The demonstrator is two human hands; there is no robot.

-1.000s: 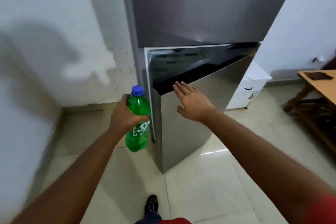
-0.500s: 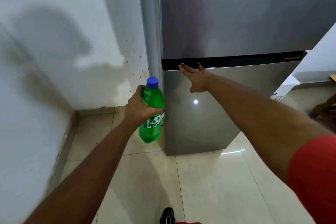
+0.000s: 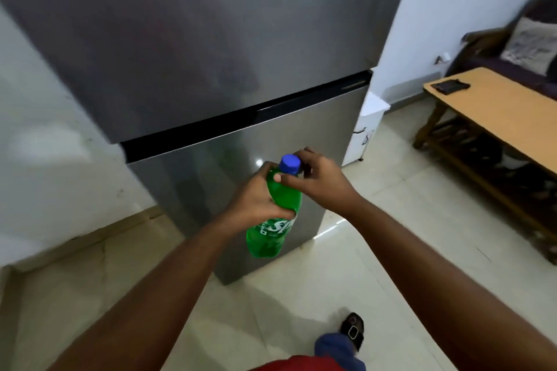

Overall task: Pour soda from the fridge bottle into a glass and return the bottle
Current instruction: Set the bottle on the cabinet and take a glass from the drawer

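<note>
The left hand [image 3: 256, 199] is wrapped around the upper body of a green soda bottle [image 3: 272, 220], gripping it just above the label and holding it up in the air in front of the fridge [image 3: 211, 69], tilted a little with its base toward the floor [image 3: 346, 250]. The right hand [image 3: 319, 181] is at the bottle's top, with its fingers curled around the blue cap [image 3: 290, 164] and its thumb pressed against the green neck just below. The cap sits on the bottle. Both fridge doors are shut, a dark seam running between the upper and lower one. Off to the right stands a wooden table whose tabletop [image 3: 497, 111] carries a small dark flat thing [image 3: 450, 86] near its far corner. A white cabinet [image 3: 366, 129] stands just beside the fridge's right side. At the bottom edge, one foot in a black sandal [image 3: 352, 331] rests on the pale tiles.
</note>
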